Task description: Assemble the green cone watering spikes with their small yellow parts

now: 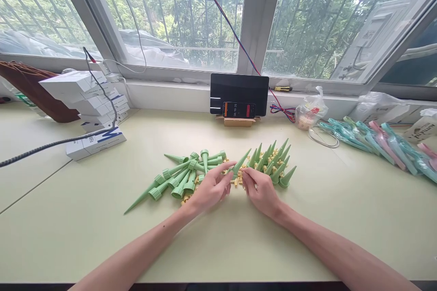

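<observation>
My left hand [212,187] is closed in a pinch on the base of a green plastic cone spike [240,163], whose tip points up and to the right. My right hand [260,187] is closed with its fingertips on a small yellow piece [240,177] right under that spike. To the left lies a loose pile of green spikes [177,178] lying flat. To the right stands a cluster of green spikes [273,160] with tips upward, yellow parts among them. Everything rests on a pale green table [307,232].
A phone [239,110] leans on a black panel [239,93] at the window sill. White boxes [90,100] are stacked at the back left, with a braided cable [41,148] across the table. Pastel clips [382,141] and a plastic bag [310,111] lie at the back right.
</observation>
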